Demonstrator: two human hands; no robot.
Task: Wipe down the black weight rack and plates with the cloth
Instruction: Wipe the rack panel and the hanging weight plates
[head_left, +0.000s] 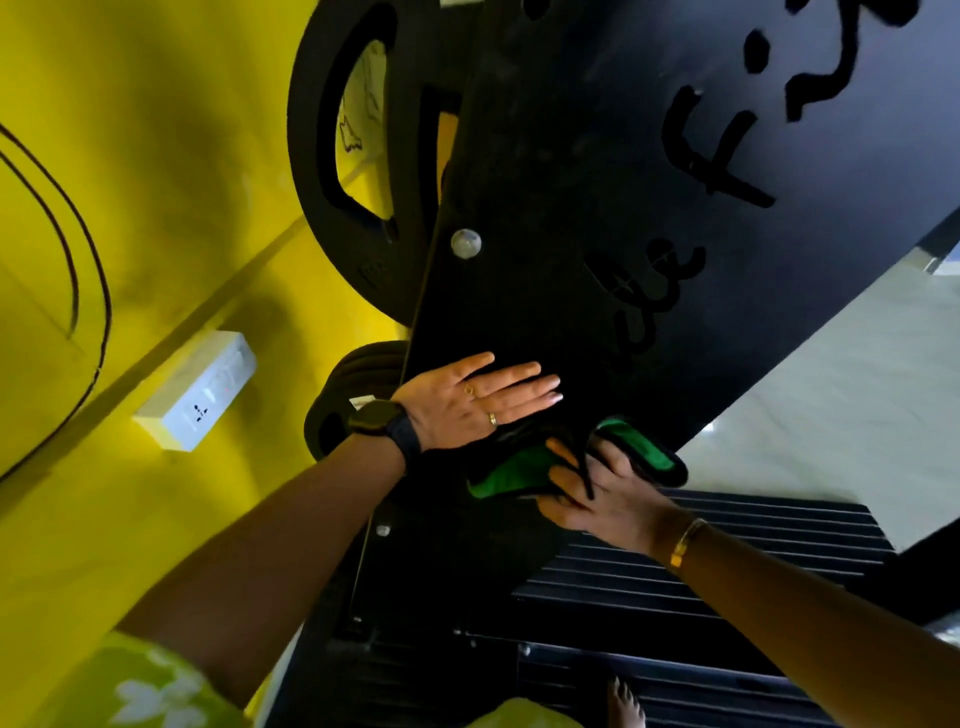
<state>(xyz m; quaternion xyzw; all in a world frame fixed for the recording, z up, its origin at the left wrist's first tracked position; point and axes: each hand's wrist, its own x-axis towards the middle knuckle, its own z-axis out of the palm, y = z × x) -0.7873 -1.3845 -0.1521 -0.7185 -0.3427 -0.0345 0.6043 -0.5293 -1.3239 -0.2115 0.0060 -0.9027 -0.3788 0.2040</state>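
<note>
The black weight rack's flat side panel (597, 218), with cut-out letters, fills the upper middle of the head view. A large black weight plate (332, 218) hangs behind its left edge, and smaller black plates (358, 364) sit lower down. My left hand (478, 402) lies flat with straight fingers on the panel's lower part. Just below it, my right hand (597, 493) presses a green and black cloth (519, 465) against the panel's lower edge, with fingers curled into the cloth.
A yellow wall (156, 182) stands close on the left, with a white socket box (200, 397) and thin cables on it. A black ribbed mat (701, 561) lies below the rack, pale floor (841, 405) to the right. A bare foot (626, 701) shows at the bottom.
</note>
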